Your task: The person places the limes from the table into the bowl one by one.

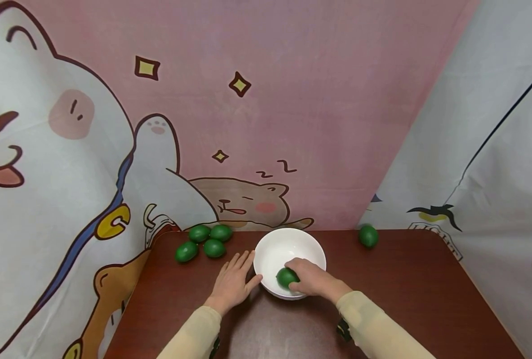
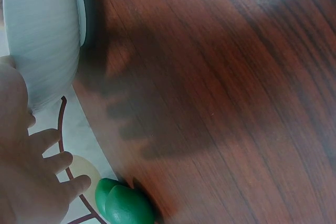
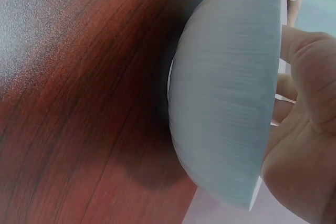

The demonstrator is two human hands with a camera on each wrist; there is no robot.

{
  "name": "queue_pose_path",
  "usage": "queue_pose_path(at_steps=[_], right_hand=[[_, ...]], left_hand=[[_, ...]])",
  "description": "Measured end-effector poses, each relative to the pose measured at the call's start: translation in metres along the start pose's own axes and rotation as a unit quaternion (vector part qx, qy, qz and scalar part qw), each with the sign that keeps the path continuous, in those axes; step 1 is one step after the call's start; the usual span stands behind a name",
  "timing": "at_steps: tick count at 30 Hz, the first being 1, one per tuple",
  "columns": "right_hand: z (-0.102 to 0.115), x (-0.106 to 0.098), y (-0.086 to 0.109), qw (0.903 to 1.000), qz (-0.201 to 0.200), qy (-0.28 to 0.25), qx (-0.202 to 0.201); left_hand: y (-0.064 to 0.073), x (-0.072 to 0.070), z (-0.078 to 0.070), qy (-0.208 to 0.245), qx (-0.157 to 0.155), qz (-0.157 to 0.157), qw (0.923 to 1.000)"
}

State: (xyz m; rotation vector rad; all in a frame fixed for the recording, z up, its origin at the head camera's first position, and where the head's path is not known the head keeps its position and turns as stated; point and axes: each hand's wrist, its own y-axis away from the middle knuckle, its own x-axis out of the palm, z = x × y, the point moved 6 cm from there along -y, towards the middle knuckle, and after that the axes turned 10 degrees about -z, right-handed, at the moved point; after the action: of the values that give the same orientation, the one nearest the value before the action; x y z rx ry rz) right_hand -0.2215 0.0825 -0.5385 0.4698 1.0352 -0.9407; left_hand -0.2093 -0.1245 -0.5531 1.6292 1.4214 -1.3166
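The right hand [image 1: 312, 277] pinches a green fruit [image 1: 285, 278] inside the bowl [image 1: 288, 247] (left hand [image 1: 232, 280] spread alongside).

A dark reddish-brown, wood-grained table [image 1: 405, 289] is seen; on it a white bowl [image 1: 293, 247] is set centrally — four green fruits [image 1: 186, 252] are clustered far left, a lone one [image 1: 368, 236] placed far right.

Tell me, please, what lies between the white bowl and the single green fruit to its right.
In the head view, only bare tabletop lies between bowl and fruit.
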Motion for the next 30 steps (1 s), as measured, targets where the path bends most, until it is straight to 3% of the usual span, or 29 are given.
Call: queue_pose_path(at_steps=[11,30], right_hand=[[-0.001,-0.006,0.002,0.9995,-0.014,-0.009,0.025],[-0.003,-0.031,0.016,0.9965,-0.084,-0.007,-0.003]], left_hand=[[0.000,0.001,0.001,0.000,-0.001,0.000,1.0000],[0.000,0.001,0.000,0.001,0.002,-0.005,1.0000]])
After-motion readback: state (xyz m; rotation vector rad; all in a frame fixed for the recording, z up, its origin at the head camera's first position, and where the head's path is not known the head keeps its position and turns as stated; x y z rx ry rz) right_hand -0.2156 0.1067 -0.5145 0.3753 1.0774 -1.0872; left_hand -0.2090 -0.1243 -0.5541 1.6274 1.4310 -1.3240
